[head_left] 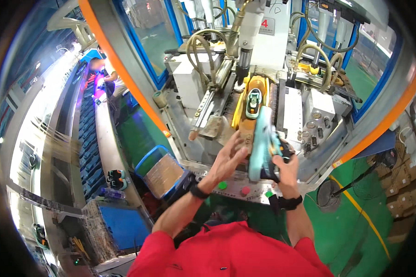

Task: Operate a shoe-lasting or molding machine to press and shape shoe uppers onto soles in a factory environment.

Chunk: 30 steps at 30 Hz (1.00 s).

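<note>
My right hand [287, 171] grips a shoe [262, 145] by its dark upper. The shoe is tilted on its side, with its pale teal sole facing left, and looks slightly blurred. Just left of the sole, my left hand [229, 159] is open, fingers spread, holding nothing. Beyond the shoe's toe lies the machine's yellow-brown bed [244, 124], bearing a small green, white and black piece [253, 103]. A metal cylinder [243, 64] points down close above the bed.
Green and red buttons [245, 190] line the machine's front edge. Metal clamps and hoses flank the bed. At left are a blue-framed cart [164, 171] and a conveyor [90, 143] with dark pieces; another person [108, 76] sits beyond it. A fan [329, 194] stands right.
</note>
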{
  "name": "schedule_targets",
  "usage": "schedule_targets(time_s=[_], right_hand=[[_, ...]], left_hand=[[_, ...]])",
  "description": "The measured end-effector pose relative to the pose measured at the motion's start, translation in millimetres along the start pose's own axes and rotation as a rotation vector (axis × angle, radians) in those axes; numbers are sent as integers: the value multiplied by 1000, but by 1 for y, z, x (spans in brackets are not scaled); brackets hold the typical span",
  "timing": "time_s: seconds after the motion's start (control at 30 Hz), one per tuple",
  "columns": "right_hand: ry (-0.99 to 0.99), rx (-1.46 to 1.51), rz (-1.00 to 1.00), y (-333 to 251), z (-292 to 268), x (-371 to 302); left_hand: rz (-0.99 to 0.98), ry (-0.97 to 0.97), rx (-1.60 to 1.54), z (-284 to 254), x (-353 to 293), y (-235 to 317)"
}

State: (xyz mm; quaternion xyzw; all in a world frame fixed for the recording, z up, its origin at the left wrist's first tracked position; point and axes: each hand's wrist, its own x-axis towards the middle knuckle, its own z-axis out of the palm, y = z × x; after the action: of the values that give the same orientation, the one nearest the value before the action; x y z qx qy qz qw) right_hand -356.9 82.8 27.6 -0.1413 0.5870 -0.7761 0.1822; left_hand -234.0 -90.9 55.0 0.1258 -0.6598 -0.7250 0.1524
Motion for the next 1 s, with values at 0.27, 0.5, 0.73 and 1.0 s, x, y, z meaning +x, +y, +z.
schedule_targets(time_s=[0.27, 0.5, 0.73, 1.0], right_hand=[[356, -126, -267, -41, -97, 3], [636, -397, -282, -54, -111, 1], [450, -760, -239, -66, -101, 149], [-84, -1262, 113, 8, 59, 338]], left_hand=[[-6, 430, 633, -25, 259, -127], [-241, 339, 866, -12, 343, -159], [-370, 305, -155, -59, 300, -151], [-388, 179, -441, -89, 44, -15]])
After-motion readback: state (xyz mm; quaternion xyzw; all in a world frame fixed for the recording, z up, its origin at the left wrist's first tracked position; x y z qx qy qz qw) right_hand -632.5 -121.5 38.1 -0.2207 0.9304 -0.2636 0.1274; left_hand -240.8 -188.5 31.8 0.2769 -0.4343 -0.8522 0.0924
